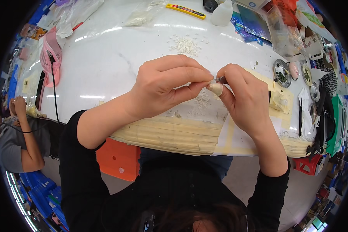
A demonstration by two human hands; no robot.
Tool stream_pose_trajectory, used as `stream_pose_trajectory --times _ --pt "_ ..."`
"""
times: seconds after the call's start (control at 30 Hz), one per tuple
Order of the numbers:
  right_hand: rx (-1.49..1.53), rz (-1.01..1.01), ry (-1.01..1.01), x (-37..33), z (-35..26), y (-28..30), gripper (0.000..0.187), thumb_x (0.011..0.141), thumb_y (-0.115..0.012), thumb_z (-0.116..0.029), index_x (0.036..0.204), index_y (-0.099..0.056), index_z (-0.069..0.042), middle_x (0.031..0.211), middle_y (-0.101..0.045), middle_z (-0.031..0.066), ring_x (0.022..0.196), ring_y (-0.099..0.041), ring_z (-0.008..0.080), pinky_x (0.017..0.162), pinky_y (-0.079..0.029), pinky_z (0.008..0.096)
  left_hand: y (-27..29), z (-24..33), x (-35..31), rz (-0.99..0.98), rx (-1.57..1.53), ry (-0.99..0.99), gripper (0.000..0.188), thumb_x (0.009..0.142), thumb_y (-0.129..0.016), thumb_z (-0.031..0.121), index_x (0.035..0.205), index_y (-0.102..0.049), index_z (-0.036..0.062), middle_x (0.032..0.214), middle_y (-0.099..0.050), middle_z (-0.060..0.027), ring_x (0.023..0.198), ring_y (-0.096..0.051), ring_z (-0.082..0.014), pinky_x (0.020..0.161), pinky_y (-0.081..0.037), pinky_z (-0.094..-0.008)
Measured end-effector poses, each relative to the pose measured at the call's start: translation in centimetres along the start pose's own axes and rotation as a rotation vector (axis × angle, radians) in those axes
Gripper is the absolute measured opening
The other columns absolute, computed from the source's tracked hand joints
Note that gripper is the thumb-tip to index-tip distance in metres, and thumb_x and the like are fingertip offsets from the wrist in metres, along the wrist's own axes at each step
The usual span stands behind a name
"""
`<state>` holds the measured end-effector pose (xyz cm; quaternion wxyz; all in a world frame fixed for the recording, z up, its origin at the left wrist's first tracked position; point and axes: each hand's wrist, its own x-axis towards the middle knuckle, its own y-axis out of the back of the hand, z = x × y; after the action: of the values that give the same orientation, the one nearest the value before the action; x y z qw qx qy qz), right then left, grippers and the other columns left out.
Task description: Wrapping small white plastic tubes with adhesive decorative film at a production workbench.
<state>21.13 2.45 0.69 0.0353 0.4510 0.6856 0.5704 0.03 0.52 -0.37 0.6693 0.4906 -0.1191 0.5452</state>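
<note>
Over the near middle of the white table, my two hands meet fingertip to fingertip. My left hand [170, 83] is closed in a pinch on a tiny whitish piece [212, 81], mostly hidden by the fingertips. Against that piece, my right hand [245, 96] grips a small dark metal piece [221, 79] between thumb and forefinger; its exact kind is too small to make out. Beige tape [215, 89] wraps the right thumb. Beyond my hands lies a scatter of tiny white pieces [185, 45]. Below my fingers are more white bits [202, 99].
A yellow cutter knife [186, 11] and a white squeeze bottle [222, 14] lie at the back. Round metal tins [282, 73] stand at right. A pink mesh item [51, 54] with a black cable sits left. Another person's arm [27, 131] shows far left. Beige tape covers the table's front edge [170, 135].
</note>
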Motion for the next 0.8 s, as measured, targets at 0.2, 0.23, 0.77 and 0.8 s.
stream_pose_trajectory --times 0.2,0.23,0.77,0.8 --pt "-0.012 0.005 0.01 -0.03 0.11 -0.12 0.021 0.083 -0.07 -0.023 0.083 -0.053 -0.011 0.068 -0.053 0.0029 0.058 -0.057 0.0232 0.048 -0.043 0.0342 0.04 -0.13 0.0 -0.01 0.023 -0.031 0.024 0.074 -0.072 -0.008 0.096 -0.072 0.0019 0.094 -0.071 -0.0095 0.076 -0.068 -0.0174 0.061 -0.055 -0.025" --pt "-0.013 0.003 0.006 -0.03 0.07 -0.09 0.021 0.083 -0.07 -0.022 0.083 -0.053 -0.011 0.068 -0.053 0.0029 0.058 -0.057 0.0232 0.048 -0.043 0.0343 0.01 -0.13 -0.01 -0.01 0.024 -0.03 0.024 0.074 -0.072 -0.008 0.096 -0.072 0.002 0.094 -0.071 -0.0094 0.076 -0.068 -0.0173 0.061 -0.055 -0.025" --pt "-0.044 -0.004 0.028 -0.05 0.27 -0.1 0.015 0.081 -0.069 -0.017 0.082 -0.055 -0.013 0.064 -0.05 0.0019 0.054 -0.054 0.0225 0.045 -0.041 0.0347 0.13 -0.56 0.08 -0.025 0.085 -0.122 0.03 0.068 -0.074 -0.009 0.096 -0.072 0.0023 0.095 -0.07 -0.0089 0.073 -0.065 -0.0178 0.06 -0.053 -0.0256" --pt "-0.047 -0.003 0.029 -0.07 0.25 -0.08 0.014 0.081 -0.069 -0.016 0.082 -0.055 -0.013 0.064 -0.05 0.002 0.054 -0.054 0.0225 0.045 -0.041 0.0347 0.13 -0.61 0.09 -0.027 0.089 -0.128 0.03 0.068 -0.074 -0.009 0.096 -0.072 0.0023 0.094 -0.07 -0.0087 0.073 -0.065 -0.0179 0.06 -0.053 -0.0256"
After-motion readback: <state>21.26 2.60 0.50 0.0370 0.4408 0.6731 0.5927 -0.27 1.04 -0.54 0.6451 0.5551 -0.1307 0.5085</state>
